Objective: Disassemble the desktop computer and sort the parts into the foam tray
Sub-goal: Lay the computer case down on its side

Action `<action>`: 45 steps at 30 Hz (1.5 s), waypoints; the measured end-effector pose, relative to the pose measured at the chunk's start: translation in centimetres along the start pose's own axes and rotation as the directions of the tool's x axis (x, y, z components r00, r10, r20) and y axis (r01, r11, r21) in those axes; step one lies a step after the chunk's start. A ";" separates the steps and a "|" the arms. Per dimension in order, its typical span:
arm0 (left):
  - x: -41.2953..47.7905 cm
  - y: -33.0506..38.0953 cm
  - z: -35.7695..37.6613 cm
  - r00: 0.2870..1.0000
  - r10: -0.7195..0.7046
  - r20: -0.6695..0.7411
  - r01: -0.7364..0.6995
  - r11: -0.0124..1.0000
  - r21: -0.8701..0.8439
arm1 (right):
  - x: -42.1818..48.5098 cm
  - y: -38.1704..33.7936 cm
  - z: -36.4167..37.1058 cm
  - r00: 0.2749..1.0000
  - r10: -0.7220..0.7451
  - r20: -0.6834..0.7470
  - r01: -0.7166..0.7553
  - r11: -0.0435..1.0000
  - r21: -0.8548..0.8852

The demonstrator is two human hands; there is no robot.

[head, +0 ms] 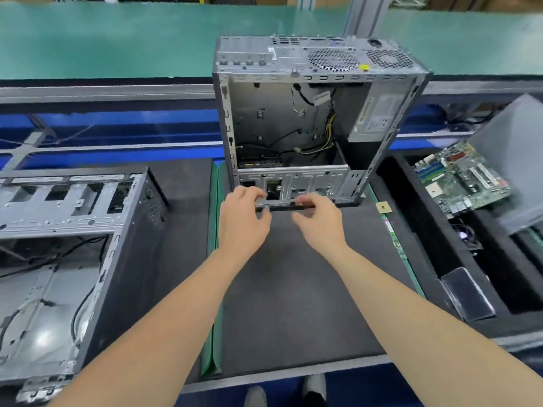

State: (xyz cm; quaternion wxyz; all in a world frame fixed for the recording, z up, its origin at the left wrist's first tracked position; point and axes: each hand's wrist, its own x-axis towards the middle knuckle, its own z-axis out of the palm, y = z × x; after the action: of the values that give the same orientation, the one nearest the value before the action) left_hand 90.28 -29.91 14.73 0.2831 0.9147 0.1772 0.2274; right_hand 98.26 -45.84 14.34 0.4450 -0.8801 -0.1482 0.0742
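Behind the worktop (293, 289) a green conveyor (117, 39) is lying across the back of the station, and on the dark mat in front of me the desktop computer (264, 113) is sitting with its open side turned up towards the head camera, which is why I am seeing straight down into the chassis. It is looking largely stripped: the power supply (373, 116) is sitting in the far right corner and loose wires (326, 136) are trailing across the bare floor of the case. I am working at the near end, where my left hand (244, 221) and my right hand (321, 224) are both curling their fingers over a flat dark-edged part (279, 204) lying along the front of the drive cage. I am judging that two hands are on it, spaced apart, so that it comes out level rather than jamming; what the part is I cannot tell. To my right the foam tray (423, 239) is waiting, with a motherboard (461, 177) resting tilted in a far compartment and a grey panel (511, 160) leaning beside it. A processor chip (384, 207) and a memory stick (395, 239) are lying on the mat's right edge, just beside the tray, probably parked there within easy reach before sorting. On my left a second case (73, 207) is lying open. By my reckoning the job is well along, with this front part and the power supply yet to be lifted out.
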 end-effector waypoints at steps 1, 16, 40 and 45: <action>0.9 1.0 0.5 0.998 0.064 -0.006 -0.064 0.998 0.025 | 0.8 0.2 -1.2 0.999 -0.040 -0.035 0.038 0.998 -0.044; 10.1 4.4 6.3 0.989 0.058 0.136 -0.127 0.802 0.583 | 11.6 2.6 -8.2 0.947 -0.305 0.105 0.303 0.731 -0.612; 4.6 4.8 5.3 0.985 0.147 0.094 -0.174 0.775 0.607 | 8.3 5.9 -7.2 0.936 -0.326 0.136 0.334 0.692 -0.640; 1.2 4.9 4.2 0.980 0.164 0.113 -0.200 0.797 0.570 | 3.9 5.9 -7.4 0.950 -0.292 0.112 0.290 0.686 -0.668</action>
State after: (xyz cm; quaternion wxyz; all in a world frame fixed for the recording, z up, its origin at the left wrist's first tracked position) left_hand 94.40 -35.08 14.93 -0.0261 0.9763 0.1408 0.1623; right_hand 105.07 -53.46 13.97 0.1008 -0.9463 -0.3018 -0.0577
